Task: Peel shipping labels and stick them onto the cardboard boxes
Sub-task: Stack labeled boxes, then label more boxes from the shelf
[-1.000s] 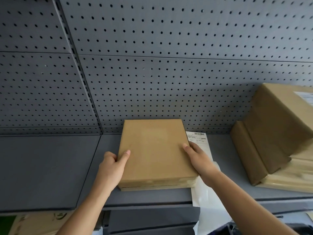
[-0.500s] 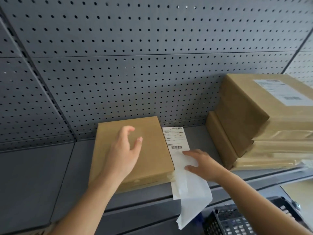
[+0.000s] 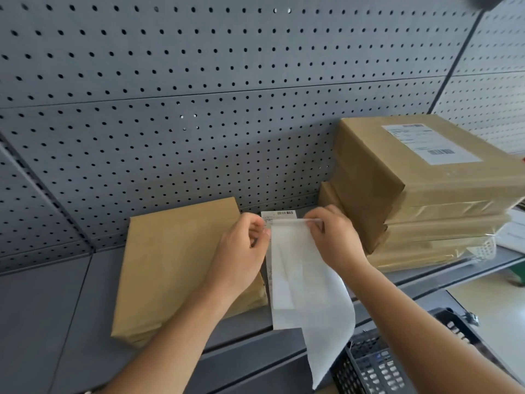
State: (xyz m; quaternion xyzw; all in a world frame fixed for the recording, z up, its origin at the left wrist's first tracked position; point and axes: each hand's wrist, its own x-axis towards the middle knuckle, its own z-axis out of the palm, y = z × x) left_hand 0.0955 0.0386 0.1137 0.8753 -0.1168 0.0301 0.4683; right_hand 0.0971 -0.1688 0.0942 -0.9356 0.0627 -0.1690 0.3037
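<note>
A flat brown cardboard box (image 3: 173, 265) with a bare top lies on the grey shelf (image 3: 56, 314). To its right hangs a white strip of label sheet (image 3: 298, 274), blank side towards me, its lower end drooping over the shelf edge. My left hand (image 3: 241, 251) pinches the strip's upper left corner and my right hand (image 3: 332, 237) pinches its upper right corner. Behind the strip's top edge a printed label with a barcode (image 3: 279, 214) shows.
A stack of brown boxes (image 3: 397, 194) stands at the right, the top one bearing a stuck label (image 3: 426, 143). A grey pegboard wall (image 3: 199, 95) backs the shelf. A black plastic crate (image 3: 383, 362) sits below the shelf edge at the lower right.
My left hand left the box top and moved right to the label strip. My right hand rose from pressing the strip flat. Both now pinch its top edge, lifted off the shelf.
</note>
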